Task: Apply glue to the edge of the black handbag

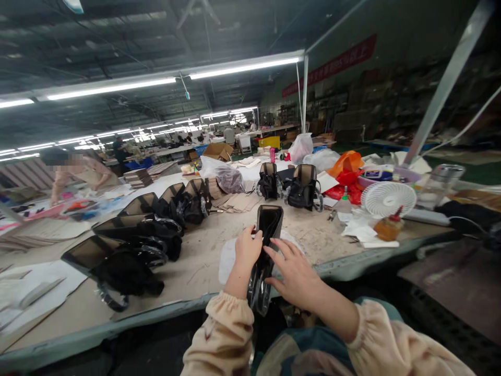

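Observation:
In front of me, at the table's front edge, is a black bag, with its narrow opening facing up and a clear-wrapped part at its near end. My left hand grips its left rim, thumb and fingers closed together. On the other side, my right hand is open with fingers spread, their tips at the bag's right edge. A sheet of white paper lies beneath. Similar bags with brown, see-through-looking panels and wrapped handles stand on the left, including a near bag.
Two more bags, one a black bag, stand at the back. A white fan and a bottle of amber liquid are on the right. Stacked boards lie mid-table. Another person leans over the table at far left.

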Available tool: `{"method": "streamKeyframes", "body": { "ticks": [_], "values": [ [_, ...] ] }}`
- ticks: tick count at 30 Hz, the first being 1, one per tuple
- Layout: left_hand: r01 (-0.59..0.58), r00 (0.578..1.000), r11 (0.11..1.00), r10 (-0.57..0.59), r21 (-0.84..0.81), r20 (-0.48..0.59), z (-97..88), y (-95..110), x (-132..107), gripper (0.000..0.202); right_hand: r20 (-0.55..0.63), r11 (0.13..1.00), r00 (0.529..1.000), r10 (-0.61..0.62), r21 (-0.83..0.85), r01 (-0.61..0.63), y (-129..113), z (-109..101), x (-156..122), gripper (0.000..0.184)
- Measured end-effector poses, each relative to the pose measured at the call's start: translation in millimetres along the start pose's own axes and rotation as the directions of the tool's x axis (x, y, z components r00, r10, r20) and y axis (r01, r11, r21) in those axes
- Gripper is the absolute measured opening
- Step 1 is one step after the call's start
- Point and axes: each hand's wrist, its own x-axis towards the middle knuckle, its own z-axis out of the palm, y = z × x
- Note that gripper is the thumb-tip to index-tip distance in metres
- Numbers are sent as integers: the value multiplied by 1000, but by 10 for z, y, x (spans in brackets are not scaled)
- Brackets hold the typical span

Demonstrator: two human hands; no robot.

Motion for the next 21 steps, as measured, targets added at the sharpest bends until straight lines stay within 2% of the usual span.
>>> {"method": "streamKeyframes", "body": {
  "ticks": [3, 5, 8, 10, 12, 14, 17, 21],
  "values": [
    [-58, 995, 992, 67, -112, 75, 25, -72, -31, 39, -34, 991, 992, 123, -43, -125, 183, 110, 41, 60],
    [-54, 991, 986, 72, -155, 113, 29, -115, -58, 39, -50, 987, 987, 152, -46, -154, 290, 105, 77, 60],
    [-10, 991, 989, 29, -148, 128, 59, -130, -62, 38, -119, 995, 988, 95, -15, -98, 265, 42, 92, 52],
    [18, 992, 992, -3, -123, 124, 98, -108, -42, 36, -121, 999, 993, -15, 49, 21, 115, 29, 49, 43],
    [40, 993, 994, -28, -104, 119, 133, -83, -19, 34, 15, 982, 987, -159, 101, 157, -68, 67, -34, 33],
    [55, 993, 994, -44, -97, 114, 142, -81, -1, 33, 187, 979, 962, -200, 81, 188, -195, 137, -128, 25],
    [78, 992, 991, -66, -110, 107, 100, -136, 4, 30, 301, 993, 953, -35, -97, 67, -178, 205, -205, 23],
    [146, 987, 975, -132, -165, 95, 41, -236, -32, 29, 362, 964, 924, 122, -263, -24, 77, 114, -155, 18]
  ]
}}
